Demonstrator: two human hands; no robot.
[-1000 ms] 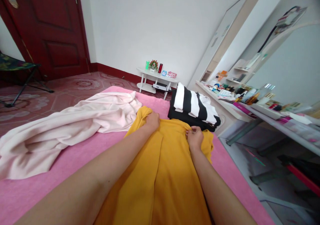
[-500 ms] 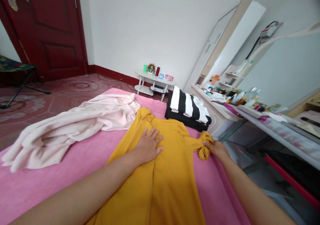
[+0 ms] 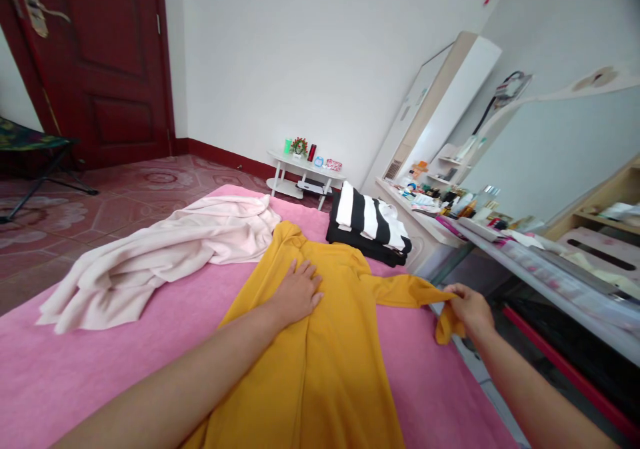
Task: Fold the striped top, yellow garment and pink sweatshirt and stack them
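Garment (image 3: pixel 345 349) across pink bedding (image 3: pixel 173 332) | your left hand (image 3: pixel 298 296), fingers splayed, seemingly anchors it | your right hand (image 3: pixel 471 310) pinches 1 outstretched sleeve (image 3: pixel 400 290)

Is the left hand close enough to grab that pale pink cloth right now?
Probably yes. The left hand rests flat on the yellow garment, and the pale pink cloth lies to its left. Nothing stands up between them, so the way looks free.
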